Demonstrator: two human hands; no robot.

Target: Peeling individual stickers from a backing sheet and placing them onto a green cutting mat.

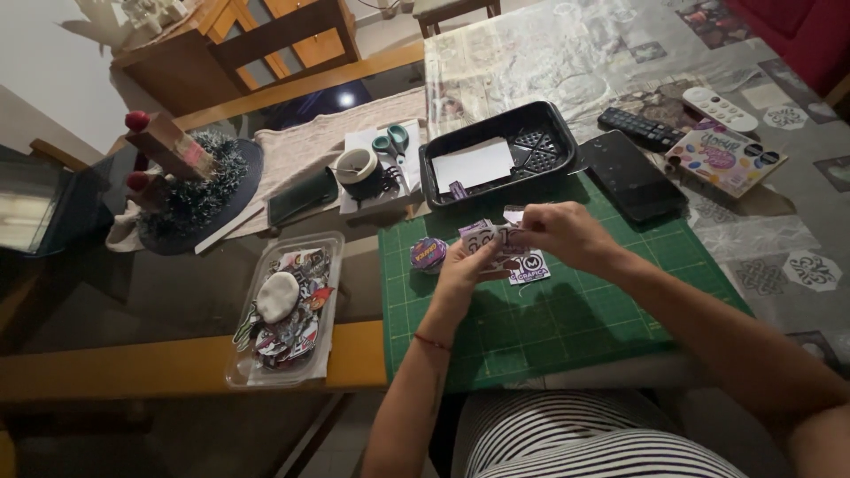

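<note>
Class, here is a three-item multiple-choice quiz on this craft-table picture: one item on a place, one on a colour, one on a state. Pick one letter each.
1. Where do the scissors lie?
A. beyond the cutting mat, left of the black tray
B. inside the clear container
C. on the phone

2. What colour is the cutting mat?
A. red
B. green
C. white

3. What are the two hands doing?
A. resting flat on the mat
B. holding the remote
C. holding a small printed sticker sheet together

Answers:
1 A: the scissors sit by the tape roll, left of the black tray.
2 B: the gridded mat is plainly green.
3 C: the left hand and right hand both pinch the sticker sheet above the mat.
</note>
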